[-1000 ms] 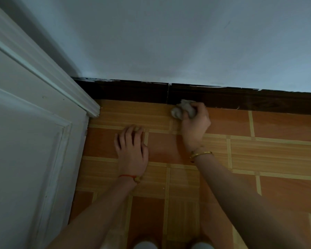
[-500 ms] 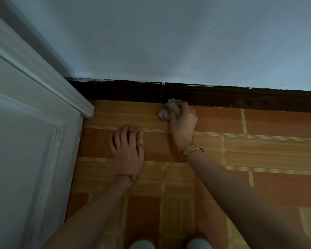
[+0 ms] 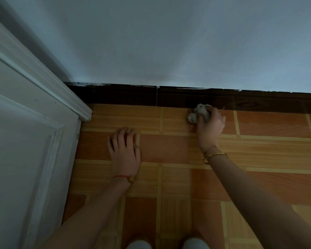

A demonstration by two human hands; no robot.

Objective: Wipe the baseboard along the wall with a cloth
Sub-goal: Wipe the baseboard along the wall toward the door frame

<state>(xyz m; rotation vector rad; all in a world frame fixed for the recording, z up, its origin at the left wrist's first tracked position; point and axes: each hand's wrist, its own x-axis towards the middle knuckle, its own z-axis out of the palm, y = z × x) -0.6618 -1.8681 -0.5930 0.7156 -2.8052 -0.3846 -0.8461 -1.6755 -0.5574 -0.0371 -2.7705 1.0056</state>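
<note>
Rightward along the baseboard (image 3: pixel 258 102) goes the right hand (image 3: pixel 211 125), fingers bunched around the cloth (image 3: pixel 198 113) at centre-right of the frame; the left hand (image 3: pixel 125 151) lies flat, empty. Most baseboard rightward looks left to wipe.

Your right hand (image 3: pixel 209 129) now holds the crumpled cloth (image 3: pixel 198 114) farther right along the dark baseboard (image 3: pixel 258 103), well past the seam (image 3: pixel 157 96) it sat beside a second ago, and farther from your left hand (image 3: pixel 125 152).

floor (image 3: pixel 276 150) open rightward along baseboard (image 3: pixel 258 102) — door (image 3: pixel 25 141) blocks left.
</note>
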